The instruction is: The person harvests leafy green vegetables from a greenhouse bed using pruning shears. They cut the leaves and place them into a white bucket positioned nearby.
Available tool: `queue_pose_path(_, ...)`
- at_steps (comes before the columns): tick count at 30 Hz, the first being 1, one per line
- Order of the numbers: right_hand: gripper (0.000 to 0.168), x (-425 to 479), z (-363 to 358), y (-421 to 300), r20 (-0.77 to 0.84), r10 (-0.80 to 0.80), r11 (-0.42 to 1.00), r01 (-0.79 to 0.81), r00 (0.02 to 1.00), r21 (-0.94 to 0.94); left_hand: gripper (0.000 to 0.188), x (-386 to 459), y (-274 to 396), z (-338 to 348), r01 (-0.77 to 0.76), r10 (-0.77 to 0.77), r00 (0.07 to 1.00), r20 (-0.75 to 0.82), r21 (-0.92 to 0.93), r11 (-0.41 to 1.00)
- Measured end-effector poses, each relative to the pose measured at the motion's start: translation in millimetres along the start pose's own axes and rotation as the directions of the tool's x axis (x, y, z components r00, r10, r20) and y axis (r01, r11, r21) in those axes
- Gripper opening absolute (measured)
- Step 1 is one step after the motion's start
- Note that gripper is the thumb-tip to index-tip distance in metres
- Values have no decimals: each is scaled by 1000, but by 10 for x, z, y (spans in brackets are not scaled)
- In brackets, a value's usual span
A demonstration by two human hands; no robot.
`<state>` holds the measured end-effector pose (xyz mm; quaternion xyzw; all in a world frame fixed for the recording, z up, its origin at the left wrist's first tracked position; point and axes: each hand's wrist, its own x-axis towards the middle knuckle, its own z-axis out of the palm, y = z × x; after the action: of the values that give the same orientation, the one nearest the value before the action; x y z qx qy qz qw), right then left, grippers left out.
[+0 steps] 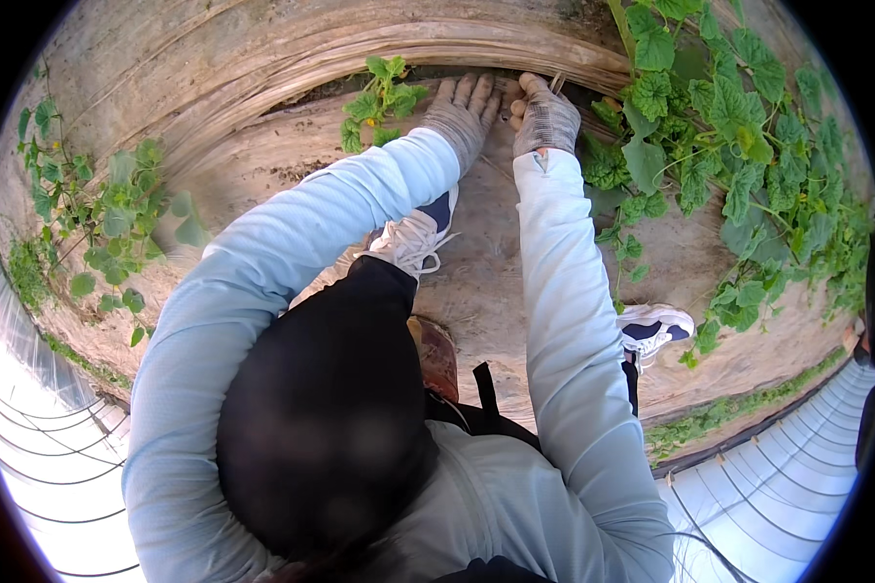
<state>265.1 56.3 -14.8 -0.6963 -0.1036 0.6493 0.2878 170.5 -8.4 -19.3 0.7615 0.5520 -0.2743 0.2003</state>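
Observation:
My left hand [463, 120], in a grey dirt-stained glove, lies flat with its fingers a little apart on the edge of the plastic mulch film [481, 208]. Close to its right, my right hand [547, 120] wears a matching glove and has its fingers curled. A thin, pale two-pronged thing [557, 82] sticks out past those fingers; its kind is not clear. Both hands are at a dark gap along gathered folds of film [445, 45]. A small cucumber-like plant [383, 102] with a yellow flower grows just left of my left hand.
Dense leafy vines [736, 124] spread close to my right hand. More vines [117, 211] trail over the film at left. My shoes [412, 237] stand on the film, beside a reddish-brown object [437, 357] under my body. Hooped clear sheeting [765, 466] edges the ground.

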Motion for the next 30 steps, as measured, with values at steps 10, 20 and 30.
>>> queue_pose_path(10,21,238,-122,93,67,89,985,-98,994,139,62,-30,-45,-68,-30,31,999,41,-28,999)
queue_pose_path(20,17,12,-184,105,-12,37,998,-38,999,-47,60,-45,-91,-39,-53,54,997,57,-10,999)
queue_pose_path(30,21,419,-292,321,-111,-137,883,70,984,-465,54,-44,-92,105,-84,83,995,-62,-6,996)
